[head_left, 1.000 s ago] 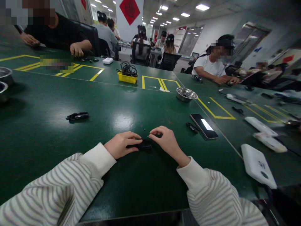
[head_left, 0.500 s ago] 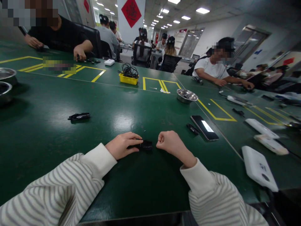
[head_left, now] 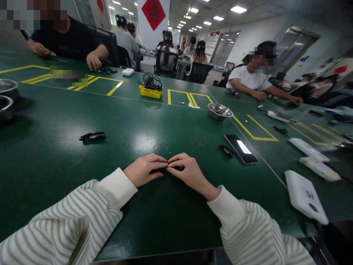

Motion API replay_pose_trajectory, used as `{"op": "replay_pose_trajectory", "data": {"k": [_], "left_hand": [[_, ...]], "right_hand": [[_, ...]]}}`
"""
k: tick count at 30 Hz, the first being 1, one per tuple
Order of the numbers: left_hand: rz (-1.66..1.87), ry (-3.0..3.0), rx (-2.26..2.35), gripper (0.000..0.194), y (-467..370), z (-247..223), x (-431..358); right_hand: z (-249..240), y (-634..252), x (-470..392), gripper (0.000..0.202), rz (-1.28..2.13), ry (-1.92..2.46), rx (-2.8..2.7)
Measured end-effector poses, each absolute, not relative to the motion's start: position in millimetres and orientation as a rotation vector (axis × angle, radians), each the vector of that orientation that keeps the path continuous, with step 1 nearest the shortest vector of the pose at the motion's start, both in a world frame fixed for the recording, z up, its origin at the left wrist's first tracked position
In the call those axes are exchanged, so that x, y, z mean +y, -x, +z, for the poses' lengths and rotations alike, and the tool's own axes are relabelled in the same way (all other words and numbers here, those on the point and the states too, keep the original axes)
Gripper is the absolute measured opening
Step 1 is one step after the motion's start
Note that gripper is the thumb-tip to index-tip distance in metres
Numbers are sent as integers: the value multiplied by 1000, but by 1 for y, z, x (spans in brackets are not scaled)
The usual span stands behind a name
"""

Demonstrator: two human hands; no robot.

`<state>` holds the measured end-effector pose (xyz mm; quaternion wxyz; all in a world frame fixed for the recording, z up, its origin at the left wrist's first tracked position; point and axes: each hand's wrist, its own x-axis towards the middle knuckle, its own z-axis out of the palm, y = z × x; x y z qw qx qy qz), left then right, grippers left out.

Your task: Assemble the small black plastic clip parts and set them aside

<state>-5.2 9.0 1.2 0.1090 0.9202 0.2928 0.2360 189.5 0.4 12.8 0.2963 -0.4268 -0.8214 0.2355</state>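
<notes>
Near the front of the green table, my left hand is closed on a small black part that lies low over the tabletop. My right hand has come up against it from the right, its thumb and fingers closed on the right end of the same black part. The fingertips of both hands almost touch and cover much of it. A tiny light piece lies just beyond the fingertips.
A black part lies to the left. On the right are another black part, a phone, a steel bowl and a white power bank. A yellow tray holds cables. People sit across the table.
My right hand has moved left from beside the black part onto its right end, and its fist has loosened into a pinch. My left hand has stayed in place.
</notes>
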Motion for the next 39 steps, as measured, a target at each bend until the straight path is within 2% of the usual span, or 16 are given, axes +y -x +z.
{"op": "replay_pose_trajectory", "data": {"k": [20, 26, 31, 39], "left_hand": [[694, -2721, 834, 26, 5, 3, 8], [673, -2728, 844, 26, 5, 2, 9], [651, -2730, 856, 26, 5, 4, 8], [655, -2730, 847, 26, 5, 3, 8]], "right_hand": [[16, -187, 0, 5, 608, 1179, -2144], [11, -189, 29, 16, 455, 1381, -2044], [5, -185, 46, 12, 362, 1472, -2127], [19, -195, 38, 8, 567, 1454, -2140]]}}
